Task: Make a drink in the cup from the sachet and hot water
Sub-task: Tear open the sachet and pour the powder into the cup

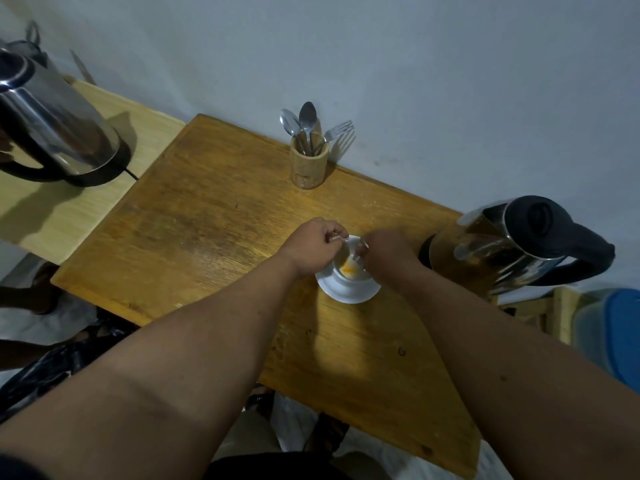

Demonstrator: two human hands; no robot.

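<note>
With orange powder already in the cup (348, 268), pinched at its rim by left hand (313, 245); right hand (388, 252) closed on something unclear; kettle (502, 244) just beyond right hand.

A domestic setting, most likely a small home kitchen or tea corner. Evidence: a worn wooden table (214, 216) set against a plain painted wall (415, 64); a bamboo holder (309, 166) containing spoons and a fork; two stainless-steel electric kettles, one (57, 123) on an adjoining lighter tabletop (79, 209) and one (512, 244) at the table's right edge; a white cup (346, 271) on a saucer (349, 292).
</note>
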